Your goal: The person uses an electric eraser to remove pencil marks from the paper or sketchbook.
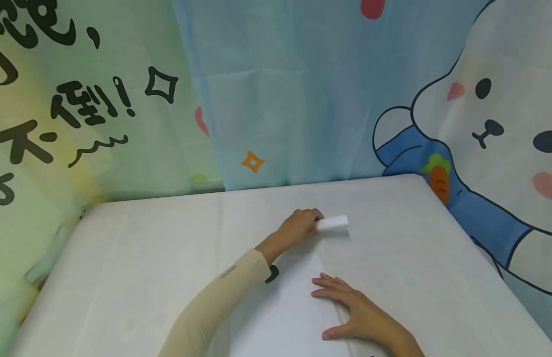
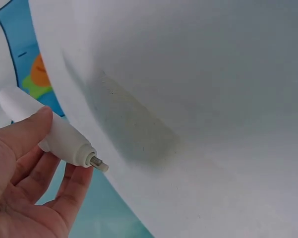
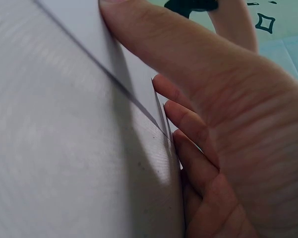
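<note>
White pen-like tool (image 1: 333, 223): pinched between thumb and curled fingers of the left hand (image 1: 299, 228), blunt end of its long axis jutting right of that hand. Right hand (image 1: 357, 310), farther off: fingers loosely spread, nothing gripped, over the edge of the white sheet (image 1: 289, 320); contact unconfirmed

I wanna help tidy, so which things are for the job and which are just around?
Seem for the job:
- white pen-shaped tool, in the left hand
- white paper, by the right hand

Just around:
- printed backdrop
- dark wristband
</note>
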`<state>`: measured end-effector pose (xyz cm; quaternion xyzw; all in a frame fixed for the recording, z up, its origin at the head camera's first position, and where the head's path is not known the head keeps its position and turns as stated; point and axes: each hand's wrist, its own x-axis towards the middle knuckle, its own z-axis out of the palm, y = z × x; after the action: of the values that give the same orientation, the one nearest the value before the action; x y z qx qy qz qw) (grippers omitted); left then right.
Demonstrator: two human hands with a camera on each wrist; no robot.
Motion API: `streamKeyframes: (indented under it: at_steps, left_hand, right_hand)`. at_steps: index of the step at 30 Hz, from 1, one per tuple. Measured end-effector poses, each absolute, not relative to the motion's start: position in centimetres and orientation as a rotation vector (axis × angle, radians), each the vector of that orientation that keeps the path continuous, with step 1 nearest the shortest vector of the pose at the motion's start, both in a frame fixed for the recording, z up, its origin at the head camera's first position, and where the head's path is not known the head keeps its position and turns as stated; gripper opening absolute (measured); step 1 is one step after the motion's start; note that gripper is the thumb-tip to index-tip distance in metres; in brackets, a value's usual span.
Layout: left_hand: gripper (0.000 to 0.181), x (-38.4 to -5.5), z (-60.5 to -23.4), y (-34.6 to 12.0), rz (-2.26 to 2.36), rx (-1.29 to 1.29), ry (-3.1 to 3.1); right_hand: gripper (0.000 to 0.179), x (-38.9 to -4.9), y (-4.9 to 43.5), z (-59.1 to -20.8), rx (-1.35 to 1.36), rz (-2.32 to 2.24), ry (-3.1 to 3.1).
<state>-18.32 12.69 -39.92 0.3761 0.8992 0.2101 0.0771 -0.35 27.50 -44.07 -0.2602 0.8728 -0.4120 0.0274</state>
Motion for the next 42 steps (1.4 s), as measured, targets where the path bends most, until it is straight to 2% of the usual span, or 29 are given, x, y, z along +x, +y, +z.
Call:
streamKeyframes:
  at_steps: [16,27,37,42]
  left_hand:
    - [0.033,-16.7,-37.7,10.1,0.779,1.186,2.650]
    - [0.033,-16.3,-37.7,8.1,0.864,1.182,2.627]
    - [0.055,-15.2,-37.0,5.4,0.842,1.167,2.667]
    - [0.048,-14.6,-36.3,4.0,0.879,1.164,2.683]
  right_hand:
    - [0.063,-0.8,27.2,-44.2,-0.898,-1.301,2.716]
    - [0.063,-1.1,27.2,-44.5,-0.963,-1.329,2.706]
    - [0.063,-1.0,27.1,-44.5,-0.920,-1.293,2.742]
    - [0.063,-1.0,27.0,-44.4,-0.894,-1.282,2.745]
